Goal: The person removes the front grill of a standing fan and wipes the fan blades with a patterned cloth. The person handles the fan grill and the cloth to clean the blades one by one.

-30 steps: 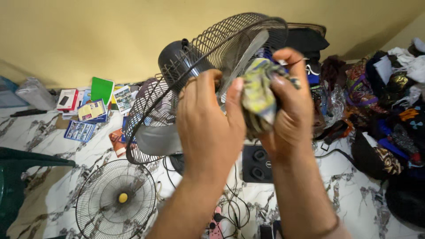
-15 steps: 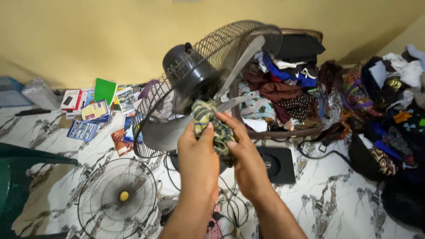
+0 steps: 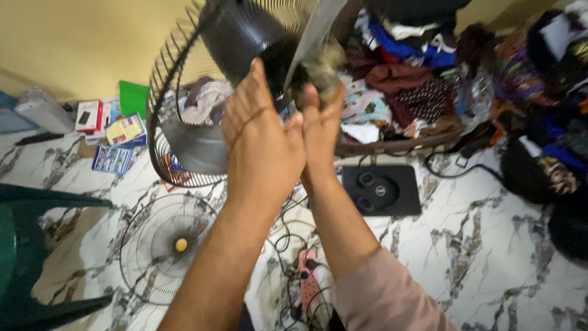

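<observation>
- The fan (image 3: 220,73) is held up in the air before the yellow wall, at the top middle of the head view. Its motor housing sits high, its rear wire guard opens down and to the left, and its axle seems to run from upper right to lower left.
- One pale blade (image 3: 315,30) stands nearly upright, slanting up to the right; another broad blade (image 3: 193,147) lies low inside the guard.
- Going from the left: a dark green chair (image 3: 30,245) at the edge, then small boxes and booklets (image 3: 113,132) against the wall on the marbled floor (image 3: 490,245).
- The loose front grille (image 3: 168,245) with a yellow centre lies flat on the floor, below the fan.
- The left hand (image 3: 260,144) is raised with its back to the camera, fingers together and reaching to the fan's hub; whether they grip it cannot be told.
- The right hand (image 3: 321,122) is just beside it, touching it, fingers closed around a blurred patterned cloth (image 3: 321,67) pressed at the foot of the upright blade.
- Below the wrists lie tangled cables and a pink power strip (image 3: 308,279).
- To the right sits a black square device (image 3: 381,190), then a heap of clothes (image 3: 429,73).
</observation>
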